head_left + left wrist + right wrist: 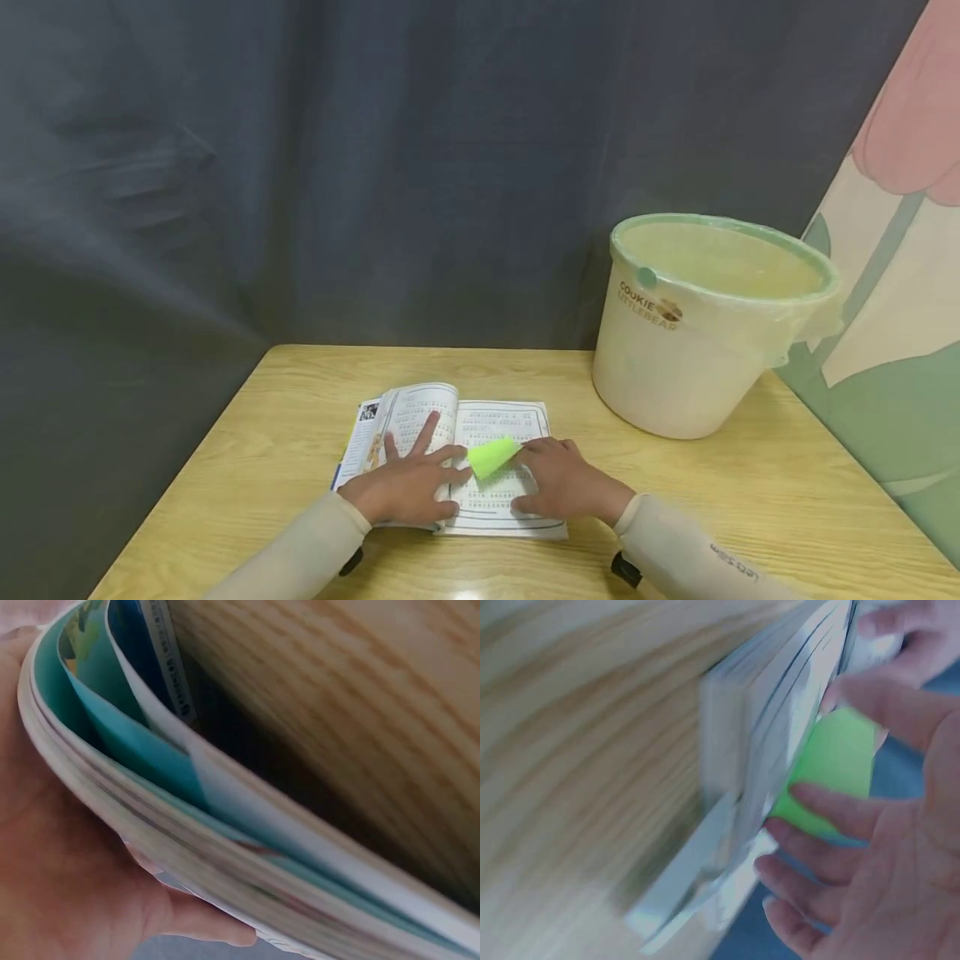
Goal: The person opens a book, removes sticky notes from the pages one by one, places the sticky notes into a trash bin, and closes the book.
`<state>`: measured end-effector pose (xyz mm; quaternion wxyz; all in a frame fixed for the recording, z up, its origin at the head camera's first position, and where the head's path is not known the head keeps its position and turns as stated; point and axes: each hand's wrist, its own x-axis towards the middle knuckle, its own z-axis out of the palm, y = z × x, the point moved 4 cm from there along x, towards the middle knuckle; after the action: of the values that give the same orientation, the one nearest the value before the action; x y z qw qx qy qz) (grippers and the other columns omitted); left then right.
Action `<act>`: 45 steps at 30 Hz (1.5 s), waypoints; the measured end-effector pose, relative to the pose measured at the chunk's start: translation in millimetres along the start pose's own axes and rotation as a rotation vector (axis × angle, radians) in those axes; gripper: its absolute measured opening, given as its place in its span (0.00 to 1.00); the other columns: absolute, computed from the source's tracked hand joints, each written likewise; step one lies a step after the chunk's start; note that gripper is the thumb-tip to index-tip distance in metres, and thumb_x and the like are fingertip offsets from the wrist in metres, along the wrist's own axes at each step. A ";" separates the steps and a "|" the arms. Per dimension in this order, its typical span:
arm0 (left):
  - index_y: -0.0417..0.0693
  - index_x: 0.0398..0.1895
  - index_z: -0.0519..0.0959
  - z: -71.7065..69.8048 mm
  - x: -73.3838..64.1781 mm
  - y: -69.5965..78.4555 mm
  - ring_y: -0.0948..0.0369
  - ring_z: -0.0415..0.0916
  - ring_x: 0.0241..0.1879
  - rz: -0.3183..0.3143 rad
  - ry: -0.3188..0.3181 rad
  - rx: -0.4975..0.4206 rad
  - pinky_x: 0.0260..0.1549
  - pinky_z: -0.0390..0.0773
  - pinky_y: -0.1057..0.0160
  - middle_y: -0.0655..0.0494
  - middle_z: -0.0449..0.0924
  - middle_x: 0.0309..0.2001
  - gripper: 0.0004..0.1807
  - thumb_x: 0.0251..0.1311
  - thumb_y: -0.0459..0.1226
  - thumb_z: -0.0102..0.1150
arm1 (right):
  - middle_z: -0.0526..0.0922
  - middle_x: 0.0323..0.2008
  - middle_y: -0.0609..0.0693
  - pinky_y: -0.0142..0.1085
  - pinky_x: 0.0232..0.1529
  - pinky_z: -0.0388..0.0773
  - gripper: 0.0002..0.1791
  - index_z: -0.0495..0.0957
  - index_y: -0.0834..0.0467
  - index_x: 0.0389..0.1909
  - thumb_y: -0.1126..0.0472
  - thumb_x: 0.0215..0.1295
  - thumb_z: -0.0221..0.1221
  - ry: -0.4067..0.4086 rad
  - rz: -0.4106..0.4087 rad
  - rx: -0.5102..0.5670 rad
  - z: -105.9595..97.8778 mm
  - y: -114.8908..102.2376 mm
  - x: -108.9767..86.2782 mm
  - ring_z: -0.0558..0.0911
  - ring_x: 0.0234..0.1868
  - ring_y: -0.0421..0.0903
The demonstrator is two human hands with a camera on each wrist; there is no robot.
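Observation:
An open book (502,521) with printed pages lies on the table. My left hand (411,485) spreads its fingers over the left page; the tips of its index and middle fingers come right up to the left end of a bright green paper slip (491,457). This slip stands slightly curved over the right page. On its other side, my right hand (564,482) rests on the right page, fingertips at the slip's right end. In the right wrist view, loosely bent fingers (840,814) overlap the green paper. Beneath the left palm, the left wrist view shows the book's bowed page edges (172,825).
A large cream bucket (667,367) with a green rim stands at the table's back right. The wooden table (300,400) meets a dark curtain (420,167) behind it. A painted wall (892,333) runs along the right side.

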<state>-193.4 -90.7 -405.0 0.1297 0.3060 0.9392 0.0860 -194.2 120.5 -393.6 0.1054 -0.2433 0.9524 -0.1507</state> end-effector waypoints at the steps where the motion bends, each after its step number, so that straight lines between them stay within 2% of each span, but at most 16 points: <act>1: 0.66 0.67 0.74 -0.3 0.0 0.5 0.43 0.23 0.80 -0.002 -0.002 -0.002 0.55 0.37 0.12 0.64 0.60 0.75 0.28 0.63 0.55 0.57 | 0.77 0.62 0.57 0.60 0.64 0.64 0.31 0.77 0.59 0.59 0.48 0.58 0.69 0.013 -0.006 -0.020 0.9 -4.5 1.2 0.71 0.67 0.59; 4: 0.66 0.67 0.74 -0.4 0.9 2.4 0.43 0.24 0.80 -0.007 -0.006 0.004 0.55 0.38 0.12 0.64 0.61 0.75 0.28 0.63 0.55 0.58 | 0.78 0.52 0.53 0.54 0.58 0.69 0.28 0.75 0.59 0.52 0.49 0.55 0.72 0.096 0.019 -0.060 0.1 -12.8 5.9 0.76 0.56 0.54; 7: 0.66 0.66 0.75 -0.6 1.8 3.8 0.43 0.25 0.80 -0.011 -0.004 0.011 0.55 0.39 0.12 0.64 0.63 0.74 0.28 0.62 0.54 0.58 | 0.72 0.42 0.49 0.44 0.46 0.71 0.28 0.70 0.56 0.45 0.51 0.51 0.75 0.226 0.043 -0.093 -2.4 -16.1 11.1 0.72 0.42 0.47; 10: 0.65 0.65 0.76 -1.2 1.8 3.9 0.43 0.26 0.80 -0.018 0.000 0.020 0.55 0.39 0.11 0.64 0.64 0.74 0.27 0.62 0.54 0.58 | 0.66 0.40 0.50 0.37 0.37 0.68 0.32 0.66 0.56 0.44 0.54 0.47 0.77 0.369 0.017 -0.149 -5.8 -19.7 15.9 0.66 0.36 0.45; 12: 0.65 0.65 0.76 -2.4 1.9 3.9 0.43 0.26 0.80 -0.019 0.004 0.025 0.55 0.39 0.11 0.63 0.64 0.73 0.27 0.61 0.53 0.59 | 0.67 0.41 0.50 0.36 0.36 0.68 0.33 0.66 0.56 0.45 0.56 0.45 0.78 0.430 -0.015 -0.178 -6.8 -22.5 19.0 0.68 0.36 0.45; 14: 0.65 0.65 0.76 -3.3 2.4 3.7 0.43 0.27 0.80 -0.017 0.008 0.035 0.54 0.40 0.11 0.63 0.65 0.73 0.27 0.61 0.54 0.59 | 0.71 0.44 0.51 0.38 0.40 0.73 0.31 0.69 0.55 0.45 0.57 0.46 0.78 0.433 -0.049 -0.184 -6.3 -26.2 21.5 0.72 0.40 0.47; 16: 0.66 0.65 0.77 -3.6 2.7 3.4 0.43 0.28 0.80 -0.016 0.011 0.041 0.55 0.41 0.11 0.64 0.65 0.73 0.27 0.61 0.54 0.59 | 0.76 0.46 0.50 0.43 0.47 0.76 0.25 0.74 0.52 0.45 0.56 0.49 0.76 0.386 -0.072 -0.195 -2.7 -29.1 24.1 0.77 0.44 0.49; 18: 0.66 0.64 0.77 -3.4 2.9 3.0 0.43 0.28 0.80 -0.018 0.010 0.044 0.55 0.41 0.12 0.64 0.65 0.73 0.27 0.61 0.55 0.59 | 0.79 0.45 0.47 0.48 0.52 0.76 0.17 0.78 0.49 0.43 0.54 0.54 0.73 0.337 -0.103 -0.223 2.6 -32.0 25.3 0.79 0.47 0.49; 21: 0.66 0.65 0.76 -2.7 3.2 3.2 0.44 0.27 0.80 -0.020 0.003 0.051 0.56 0.42 0.12 0.65 0.64 0.74 0.27 0.62 0.55 0.59 | 0.82 0.42 0.43 0.47 0.54 0.75 0.08 0.82 0.46 0.39 0.51 0.61 0.67 0.326 -0.148 -0.299 9.8 -35.1 25.0 0.80 0.46 0.46; 26: 0.68 0.65 0.76 -4.1 6.8 6.0 0.43 0.28 0.80 -0.008 0.004 0.089 0.55 0.45 0.12 0.65 0.64 0.73 0.27 0.62 0.56 0.59 | 0.84 0.34 0.42 0.42 0.45 0.78 0.05 0.83 0.47 0.35 0.51 0.63 0.65 0.407 -0.193 -0.369 13.1 -37.1 24.4 0.83 0.38 0.43; 33: 0.68 0.64 0.77 -4.4 6.1 6.1 0.43 0.31 0.80 -0.023 0.006 0.099 0.55 0.47 0.12 0.65 0.66 0.72 0.27 0.61 0.56 0.60 | 0.85 0.29 0.41 0.39 0.37 0.82 0.03 0.84 0.48 0.31 0.54 0.62 0.66 0.497 -0.212 -0.337 3.0 -41.0 28.3 0.84 0.31 0.39; 40: 0.68 0.64 0.77 -5.4 5.8 5.6 0.43 0.33 0.80 -0.026 0.003 0.123 0.54 0.49 0.12 0.64 0.67 0.72 0.27 0.59 0.56 0.62 | 0.85 0.28 0.40 0.37 0.35 0.81 0.03 0.84 0.48 0.30 0.56 0.62 0.65 0.497 -0.199 -0.288 -2.4 -41.6 30.4 0.83 0.29 0.37; 45: 0.69 0.64 0.77 -5.6 5.9 6.5 0.43 0.34 0.80 -0.031 -0.007 0.147 0.55 0.50 0.13 0.65 0.67 0.72 0.28 0.60 0.57 0.61 | 0.84 0.25 0.39 0.32 0.31 0.80 0.03 0.84 0.49 0.28 0.58 0.61 0.65 0.487 -0.170 -0.235 -5.0 -37.9 31.8 0.81 0.27 0.34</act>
<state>-196.1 -82.4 -399.2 0.1115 0.3003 0.9472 0.0139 -206.5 74.3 -380.2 -0.1683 -0.2894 0.9368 -0.1014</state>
